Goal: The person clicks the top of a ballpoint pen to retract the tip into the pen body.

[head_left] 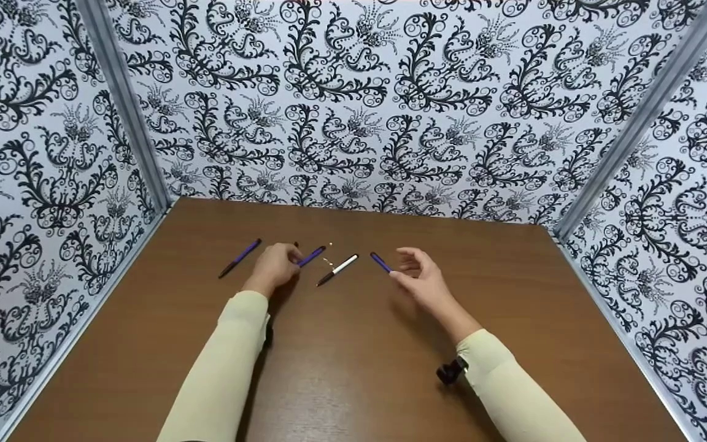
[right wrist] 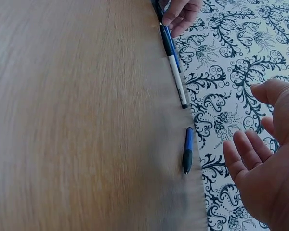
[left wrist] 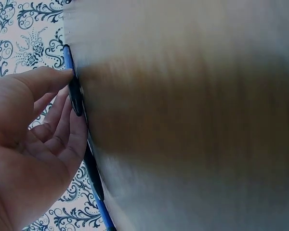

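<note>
Blue-and-black pen [head_left: 312, 256] is pinched by the left hand [head_left: 274, 265]; the right hand [head_left: 425, 282], fingers relaxed, hovers near a second blue-and-black pen [head_left: 381, 262].

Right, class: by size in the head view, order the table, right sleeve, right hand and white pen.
Largest to smallest:
1. Table
2. Right sleeve
3. Right hand
4. White pen

Head view from above — shared tabletop [head_left: 353, 374]
</note>
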`<state>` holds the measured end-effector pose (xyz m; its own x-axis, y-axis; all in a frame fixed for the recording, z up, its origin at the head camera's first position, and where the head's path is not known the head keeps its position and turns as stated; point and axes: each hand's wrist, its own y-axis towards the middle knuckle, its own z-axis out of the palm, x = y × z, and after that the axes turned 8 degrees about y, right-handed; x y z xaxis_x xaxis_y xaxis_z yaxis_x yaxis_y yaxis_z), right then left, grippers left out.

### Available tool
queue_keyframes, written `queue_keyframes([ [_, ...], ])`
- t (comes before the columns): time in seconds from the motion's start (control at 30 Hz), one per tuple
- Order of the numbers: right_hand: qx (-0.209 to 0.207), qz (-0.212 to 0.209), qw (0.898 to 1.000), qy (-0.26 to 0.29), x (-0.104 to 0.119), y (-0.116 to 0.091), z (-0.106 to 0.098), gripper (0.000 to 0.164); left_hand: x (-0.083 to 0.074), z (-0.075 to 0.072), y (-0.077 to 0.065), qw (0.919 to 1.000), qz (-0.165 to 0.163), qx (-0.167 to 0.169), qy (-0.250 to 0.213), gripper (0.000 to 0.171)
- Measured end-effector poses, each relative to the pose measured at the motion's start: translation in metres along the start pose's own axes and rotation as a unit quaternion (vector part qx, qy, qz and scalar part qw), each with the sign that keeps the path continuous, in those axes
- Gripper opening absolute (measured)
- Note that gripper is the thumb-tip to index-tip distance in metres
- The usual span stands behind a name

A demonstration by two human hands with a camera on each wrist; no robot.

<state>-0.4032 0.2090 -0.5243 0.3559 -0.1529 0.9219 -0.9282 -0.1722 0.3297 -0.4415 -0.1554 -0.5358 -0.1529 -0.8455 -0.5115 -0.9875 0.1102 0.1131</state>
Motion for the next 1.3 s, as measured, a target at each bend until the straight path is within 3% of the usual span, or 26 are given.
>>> queue_keyframes([
  [0.37,-0.016,0.008,1.000,-0.003,0.000,0.000,-0.001,0.045,-0.008,-0.003,-0.003,0.9997,0.003,-0.013,-0.022,0.026],
  [0.77,-0.050,0.024,0.998,0.042,-0.002,0.008,0.015,0.046,-0.031,0.002,0.000,0.9974,0.063,-0.005,-0.033,0.024],
  [1.07,-0.084,0.023,0.994,0.064,-0.003,0.021,0.026,0.043,-0.045,0.006,-0.003,0.9956,0.087,-0.015,-0.031,0.024],
  [1.3,-0.088,0.016,0.994,0.069,-0.005,0.029,0.039,0.043,-0.050,0.011,-0.003,0.9955,0.083,-0.011,-0.045,0.028],
])
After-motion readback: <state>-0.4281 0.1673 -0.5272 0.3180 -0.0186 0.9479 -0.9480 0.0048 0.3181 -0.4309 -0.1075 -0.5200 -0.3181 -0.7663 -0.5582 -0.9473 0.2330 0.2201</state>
